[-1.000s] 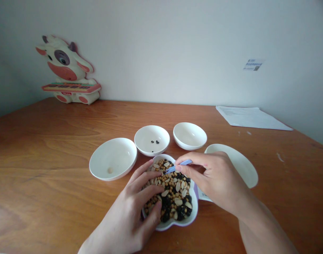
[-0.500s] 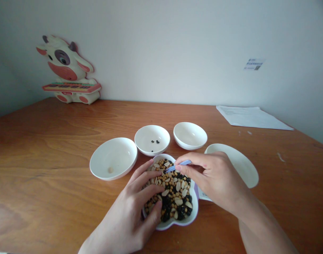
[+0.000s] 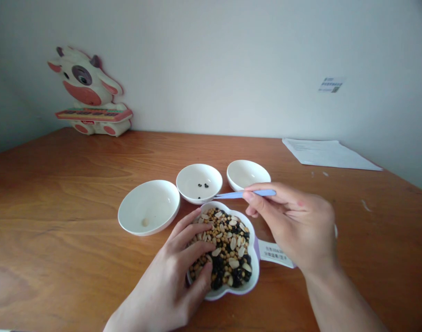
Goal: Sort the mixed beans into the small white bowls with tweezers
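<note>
A flower-shaped white dish [image 3: 255,276] holds a mix of black beans, small yellow beans and pale peanut halves. My left hand [image 3: 176,263] lies over its left side, fingers spread on the mix. My right hand [image 3: 294,221] pinches light-blue tweezers [image 3: 231,195], held level above the dish's far edge. Their tips point left, by the near rim of the middle white bowl [image 3: 185,179]; whether they grip a bean is too small to tell. Several black beans [image 3: 206,185] lie in that bowl. In the left white bowl [image 3: 124,212] sits one pale piece [image 3: 145,222].
A third white bowl [image 3: 233,173] stands at the back. My right hand hides most of a white plate [image 3: 336,230]. A printed label strip [image 3: 275,253] juts from the dish's right side. Farther back are papers [image 3: 335,153] and a toy cow keyboard [image 3: 93,99].
My right hand has lifted the tweezers out of the mix and moved away from me and right, uncovering the label strip and covering the plate. My left hand stays in place.
</note>
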Demonstrator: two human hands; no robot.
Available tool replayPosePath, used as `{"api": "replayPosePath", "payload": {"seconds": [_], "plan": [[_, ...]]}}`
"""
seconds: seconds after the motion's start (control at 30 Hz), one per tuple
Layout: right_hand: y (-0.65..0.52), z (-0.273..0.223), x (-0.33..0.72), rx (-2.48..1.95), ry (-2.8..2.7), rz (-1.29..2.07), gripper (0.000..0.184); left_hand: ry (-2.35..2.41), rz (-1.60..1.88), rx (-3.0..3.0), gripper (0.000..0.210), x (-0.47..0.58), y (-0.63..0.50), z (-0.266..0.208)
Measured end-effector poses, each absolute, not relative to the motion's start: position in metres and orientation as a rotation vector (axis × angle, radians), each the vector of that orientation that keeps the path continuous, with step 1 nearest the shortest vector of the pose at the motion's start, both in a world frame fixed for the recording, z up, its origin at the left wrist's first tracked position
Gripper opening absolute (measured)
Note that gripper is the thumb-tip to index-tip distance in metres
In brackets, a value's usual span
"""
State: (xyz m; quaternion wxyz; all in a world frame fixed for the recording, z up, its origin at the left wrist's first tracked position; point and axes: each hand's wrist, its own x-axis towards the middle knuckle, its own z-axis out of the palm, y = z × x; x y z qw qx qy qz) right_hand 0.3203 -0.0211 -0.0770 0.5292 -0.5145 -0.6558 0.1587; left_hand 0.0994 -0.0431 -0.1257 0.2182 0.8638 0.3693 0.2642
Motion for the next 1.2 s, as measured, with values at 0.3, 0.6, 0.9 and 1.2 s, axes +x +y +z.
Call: {"api": "replayPosePath", "payload": {"seconds": [0.3,0.6,0.9,1.2], "plan": [[-0.006,-0.091,0.303,-1.253,-1.547,0.33,0.011,1.016,0.733,2.409,0.031,0.101,-0.042,-0.125],[-0.007,-0.09,0.306,-1.295,-1.542,0.322,0.01,1.028,0.71,2.411,0.031,0.1,-0.044,-0.126],[-0.018,-0.076,0.32,-1.297,-1.52,0.393,0.009,1.031,0.709,2.396,0.029,0.1,-0.043,-0.124],[-0.025,-0.069,0.323,-1.356,-1.807,0.57,0.01,1.03,0.712,2.399,0.029,0.1,-0.044,-0.125]]}}
